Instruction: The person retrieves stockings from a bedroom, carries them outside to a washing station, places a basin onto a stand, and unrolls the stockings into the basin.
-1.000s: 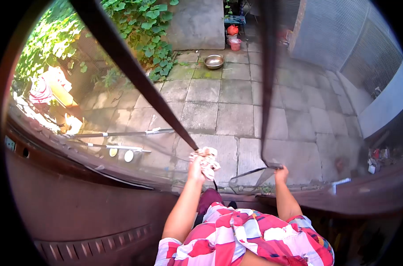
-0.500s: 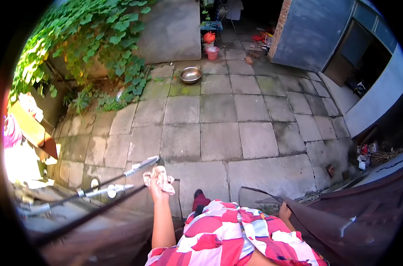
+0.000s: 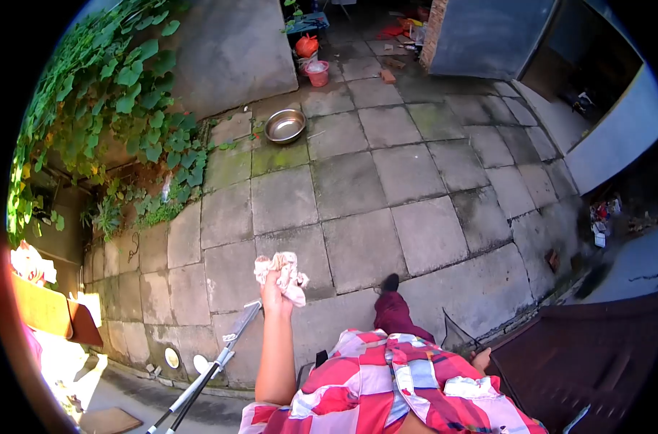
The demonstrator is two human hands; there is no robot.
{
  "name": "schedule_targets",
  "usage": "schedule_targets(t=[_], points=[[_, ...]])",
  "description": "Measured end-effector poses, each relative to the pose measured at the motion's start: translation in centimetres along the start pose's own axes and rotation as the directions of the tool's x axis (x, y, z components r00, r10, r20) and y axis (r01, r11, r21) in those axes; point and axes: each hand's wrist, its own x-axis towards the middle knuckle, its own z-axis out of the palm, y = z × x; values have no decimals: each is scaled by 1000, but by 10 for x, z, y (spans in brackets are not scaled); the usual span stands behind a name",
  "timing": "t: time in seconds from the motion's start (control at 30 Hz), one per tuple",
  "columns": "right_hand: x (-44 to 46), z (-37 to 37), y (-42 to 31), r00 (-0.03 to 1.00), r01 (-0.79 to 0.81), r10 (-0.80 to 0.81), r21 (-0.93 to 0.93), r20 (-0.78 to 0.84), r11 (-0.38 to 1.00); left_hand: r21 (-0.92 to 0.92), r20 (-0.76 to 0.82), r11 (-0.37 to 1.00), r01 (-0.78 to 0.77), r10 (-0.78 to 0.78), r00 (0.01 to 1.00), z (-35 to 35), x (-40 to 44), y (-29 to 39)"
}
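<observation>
While the left hand (image 3: 272,295) clamps a crumpled cloth (image 3: 291,278) above the paving (image 3: 352,182), near the poles (image 3: 212,372), the right hand (image 3: 481,359) lies at the dark sheet's (image 3: 596,354) edge, its grip too hidden to tell. Beyond the cloth sits a metal basin (image 3: 285,127).

Cloth (image 3: 293,278) in the left of two hands (image 3: 272,295), poles (image 3: 212,369) further left, basin (image 3: 285,127) ahead on paving (image 3: 349,182), bucket (image 3: 317,75) beyond
</observation>
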Motion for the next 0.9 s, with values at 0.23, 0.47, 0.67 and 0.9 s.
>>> schedule_targets(t=[0.23,0.47,0.67,0.9], points=[[213,133,-107,744,-280,318,-158,588,947,-95,8,992,-87,88,996,125,114,-21],[30,398,-412,563,492,-228,-101,794,865,-166,-85,983,-78,65,994,161,221,-18],[-107,570,-511,221,842,-428,51,876,537,-223,-153,971,-90,56,987,155,380,12],[-32,593,-460,577,644,-12,-446,816,621,-109,-32,992,63,-66,997,310,585,55]])
